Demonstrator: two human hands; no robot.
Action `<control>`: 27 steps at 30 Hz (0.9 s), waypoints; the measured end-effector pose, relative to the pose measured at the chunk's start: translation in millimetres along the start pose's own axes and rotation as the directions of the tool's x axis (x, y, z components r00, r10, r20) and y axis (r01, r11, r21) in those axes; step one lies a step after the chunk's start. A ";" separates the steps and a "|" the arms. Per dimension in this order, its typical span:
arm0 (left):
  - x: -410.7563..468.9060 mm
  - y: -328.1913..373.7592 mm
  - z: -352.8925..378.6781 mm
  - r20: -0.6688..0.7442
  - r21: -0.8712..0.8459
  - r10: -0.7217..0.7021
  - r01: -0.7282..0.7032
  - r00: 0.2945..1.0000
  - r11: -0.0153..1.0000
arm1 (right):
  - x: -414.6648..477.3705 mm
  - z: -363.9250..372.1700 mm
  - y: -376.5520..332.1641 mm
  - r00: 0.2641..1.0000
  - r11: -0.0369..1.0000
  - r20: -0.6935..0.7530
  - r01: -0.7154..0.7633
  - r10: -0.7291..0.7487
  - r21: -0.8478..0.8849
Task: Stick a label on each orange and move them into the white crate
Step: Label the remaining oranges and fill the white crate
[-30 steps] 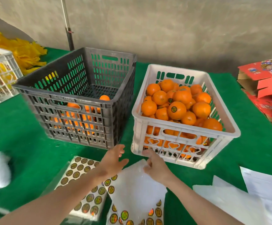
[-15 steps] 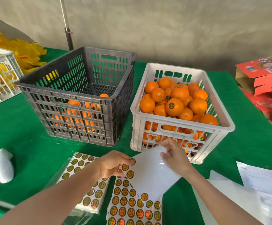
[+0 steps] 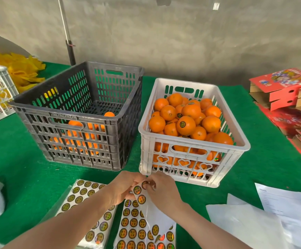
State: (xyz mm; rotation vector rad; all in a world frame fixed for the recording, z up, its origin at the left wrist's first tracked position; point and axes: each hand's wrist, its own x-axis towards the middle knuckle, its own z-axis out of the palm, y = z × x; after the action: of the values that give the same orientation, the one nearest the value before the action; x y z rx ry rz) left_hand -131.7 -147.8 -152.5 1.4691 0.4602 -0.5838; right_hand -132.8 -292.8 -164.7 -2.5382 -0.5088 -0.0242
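L hand [image 3: 122, 189] & R hand [image 3: 163, 192] both pinch curled top of label sheet [image 3: 133, 222] on counter [image 3: 20, 168], just before white crate [image 3: 146, 150] heaped w/ oranges [image 3: 185, 125]; few more in black crate [image 3: 38, 112].

One black crate [image 3: 65, 116], two white crates [image 3: 192, 143] [image 3: 2, 81], two label sheets [image 3: 81, 193] [image 3: 133, 223], two hands [image 3: 122, 189] [image 3: 164, 192]

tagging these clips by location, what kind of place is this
Probably a fruit packing station in a shed or warehouse: a white crate heaped with oranges, a dark grey crate holding a few more, sticker sheets on green cloth, and stacked red cartons.
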 end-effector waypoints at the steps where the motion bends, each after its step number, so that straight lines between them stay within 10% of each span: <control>1: 0.5 0.6 1.0 -0.018 0.004 -0.002 0.002 1.000 1.000 | -0.2 1.3 -0.8 1.000 1.000 -0.003 -0.013 0.013 -0.015; 8: 8.1 4.5 8.6 -0.163 0.070 -0.032 0.044 0.986 0.997 | -3.0 10.3 1.5 1.000 0.997 -0.018 -0.018 0.017 -0.070; 19: 14.1 11.2 0.7 -0.101 0.323 0.010 0.023 0.995 0.946 | -5.5 -3.4 -1.9 0.997 0.924 -0.017 -0.063 0.075 0.378; 23: 11.9 5.5 -9.6 0.063 0.628 0.050 -0.078 0.997 0.775 | -1.2 -22.6 -10.2 0.995 0.863 -0.003 -0.089 0.104 0.498; 27: 5.8 5.0 -10.2 0.204 0.890 0.195 -0.265 0.959 0.370 | 16.5 -46.1 -37.3 0.992 0.831 -0.115 0.099 -0.042 0.547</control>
State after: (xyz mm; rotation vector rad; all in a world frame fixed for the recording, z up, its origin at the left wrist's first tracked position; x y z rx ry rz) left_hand -123.4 -138.1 -152.8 2.5358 -0.2306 -0.6893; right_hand -127.0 -281.8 -104.4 -1.9371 -0.4862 -0.0253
